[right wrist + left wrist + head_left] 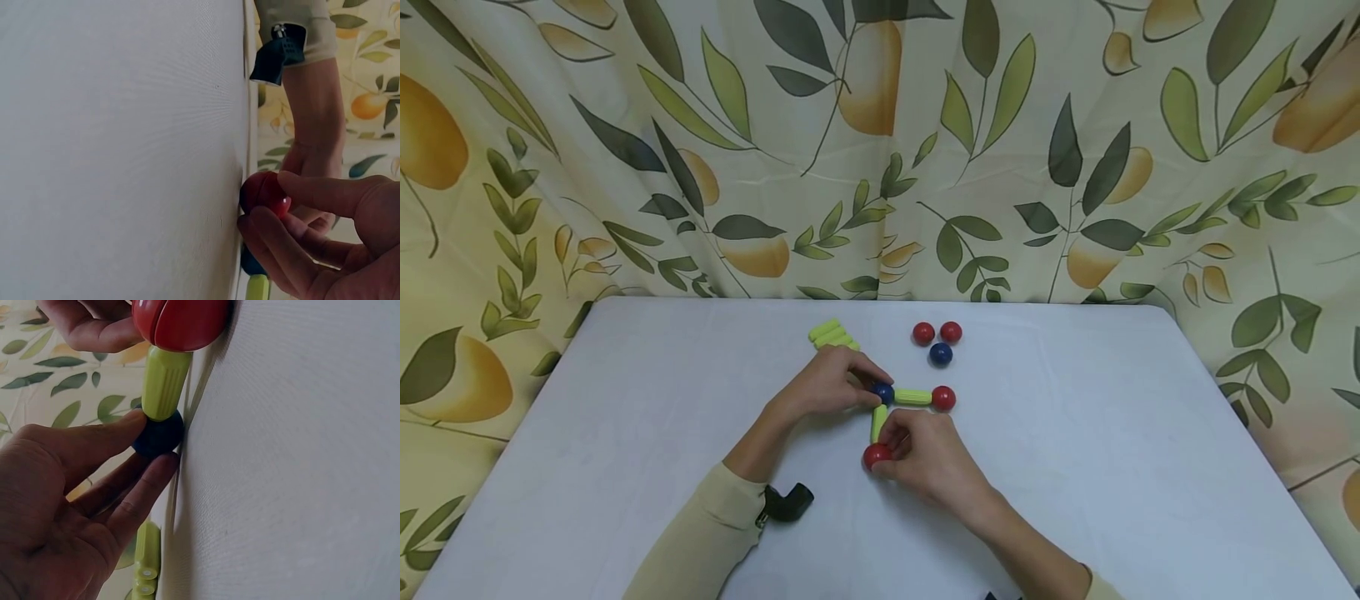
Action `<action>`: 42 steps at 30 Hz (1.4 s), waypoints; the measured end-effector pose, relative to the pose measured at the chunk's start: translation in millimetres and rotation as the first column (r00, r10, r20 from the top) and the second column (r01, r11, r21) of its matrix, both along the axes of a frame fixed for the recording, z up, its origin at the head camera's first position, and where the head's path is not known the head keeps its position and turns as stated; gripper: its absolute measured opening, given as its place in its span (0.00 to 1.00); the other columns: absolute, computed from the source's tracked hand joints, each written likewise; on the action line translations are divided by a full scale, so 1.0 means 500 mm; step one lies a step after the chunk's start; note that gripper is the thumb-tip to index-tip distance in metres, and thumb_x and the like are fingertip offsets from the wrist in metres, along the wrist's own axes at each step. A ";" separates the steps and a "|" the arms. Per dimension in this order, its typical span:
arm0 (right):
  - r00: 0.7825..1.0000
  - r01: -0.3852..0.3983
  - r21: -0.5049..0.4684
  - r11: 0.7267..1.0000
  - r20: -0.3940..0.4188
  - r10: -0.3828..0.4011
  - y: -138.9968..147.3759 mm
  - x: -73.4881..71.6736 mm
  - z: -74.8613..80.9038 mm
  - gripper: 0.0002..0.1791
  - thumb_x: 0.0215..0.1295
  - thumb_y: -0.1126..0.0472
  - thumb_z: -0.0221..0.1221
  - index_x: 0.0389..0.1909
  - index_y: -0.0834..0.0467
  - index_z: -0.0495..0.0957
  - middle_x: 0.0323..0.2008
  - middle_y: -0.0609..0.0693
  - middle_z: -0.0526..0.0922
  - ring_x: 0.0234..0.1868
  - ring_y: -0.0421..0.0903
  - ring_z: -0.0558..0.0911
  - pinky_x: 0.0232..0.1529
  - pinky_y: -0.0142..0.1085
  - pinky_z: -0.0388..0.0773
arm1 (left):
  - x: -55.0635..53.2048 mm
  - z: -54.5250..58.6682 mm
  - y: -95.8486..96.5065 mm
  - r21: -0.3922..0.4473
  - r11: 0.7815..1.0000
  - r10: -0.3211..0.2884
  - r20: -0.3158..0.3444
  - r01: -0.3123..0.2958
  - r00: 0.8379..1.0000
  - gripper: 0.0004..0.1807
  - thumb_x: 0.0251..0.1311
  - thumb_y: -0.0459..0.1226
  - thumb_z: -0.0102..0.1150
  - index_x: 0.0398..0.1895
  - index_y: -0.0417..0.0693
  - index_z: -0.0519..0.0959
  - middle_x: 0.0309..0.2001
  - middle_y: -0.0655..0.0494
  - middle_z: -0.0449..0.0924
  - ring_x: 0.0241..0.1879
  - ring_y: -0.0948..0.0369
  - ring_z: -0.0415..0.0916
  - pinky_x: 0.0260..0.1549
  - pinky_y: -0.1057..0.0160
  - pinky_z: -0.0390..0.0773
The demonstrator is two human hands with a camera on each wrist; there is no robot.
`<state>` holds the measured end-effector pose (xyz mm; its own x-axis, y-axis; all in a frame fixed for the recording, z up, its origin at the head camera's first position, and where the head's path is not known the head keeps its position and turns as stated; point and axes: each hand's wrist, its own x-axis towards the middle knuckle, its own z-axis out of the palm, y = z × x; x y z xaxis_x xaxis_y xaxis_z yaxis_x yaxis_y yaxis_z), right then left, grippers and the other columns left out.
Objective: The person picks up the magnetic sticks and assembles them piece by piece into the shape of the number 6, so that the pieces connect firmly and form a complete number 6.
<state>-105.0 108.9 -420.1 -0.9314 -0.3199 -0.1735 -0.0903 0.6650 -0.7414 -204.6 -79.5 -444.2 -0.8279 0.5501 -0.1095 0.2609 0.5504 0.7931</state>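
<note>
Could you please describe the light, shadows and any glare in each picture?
Head view: fairly even light, soft shadows near the left hand and right hand on the white table; left wrist view: dimmer, the blue ball very dark; right wrist view: also dim, a small glint on the red ball, faint fanned lines across the table.
</note>
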 end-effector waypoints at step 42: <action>0.999 -0.036 0.003 0.999 0.014 0.036 0.009 -0.006 0.002 0.16 0.50 0.64 0.80 0.38 0.56 0.85 0.31 0.46 0.86 0.32 0.41 0.83 0.37 0.34 0.86 | 0.003 0.003 0.003 -0.028 0.999 0.025 0.003 -0.024 1.000 0.15 0.60 0.34 0.75 0.49 0.56 0.90 0.44 0.62 0.89 0.43 0.64 0.82 0.52 0.60 0.81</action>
